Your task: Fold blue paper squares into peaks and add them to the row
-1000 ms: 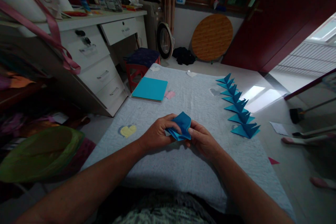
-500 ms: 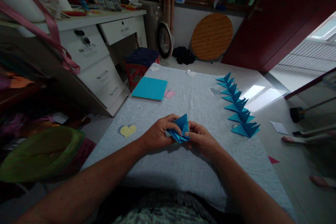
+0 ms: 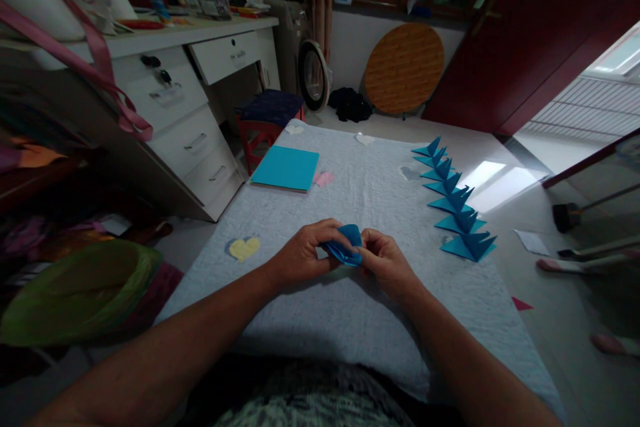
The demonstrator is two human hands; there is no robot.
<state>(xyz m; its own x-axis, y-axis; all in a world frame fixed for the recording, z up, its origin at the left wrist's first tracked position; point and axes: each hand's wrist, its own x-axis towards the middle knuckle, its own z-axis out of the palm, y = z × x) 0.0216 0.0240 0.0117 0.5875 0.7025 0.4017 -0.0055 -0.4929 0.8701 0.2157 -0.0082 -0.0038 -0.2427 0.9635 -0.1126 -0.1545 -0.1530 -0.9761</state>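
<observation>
The folded blue paper [image 3: 343, 254] is between the two hands, above the counter [image 3: 385, 203]. With closed grip, the left hand [image 3: 306, 250] holds its left side and the right hand [image 3: 386, 258] pinches its right edge. Its flap [image 3: 353, 234] points forward; the long axis I cannot tell.

Both bare hands were at the folded blue paper [image 3: 351, 235], one per side. The left hand [image 3: 310, 252] gripped the paper's left side, index bent over it, thumb lower down. The right hand [image 3: 387, 257] pinched its right edge, thumb stretched toward the paper, index curled just above that thumb (other fingertips mostly hidden). The left forearm [image 3: 200, 313] slanted in from the near left of the paper, the right forearm [image 3: 450, 333] from its near right.
</observation>
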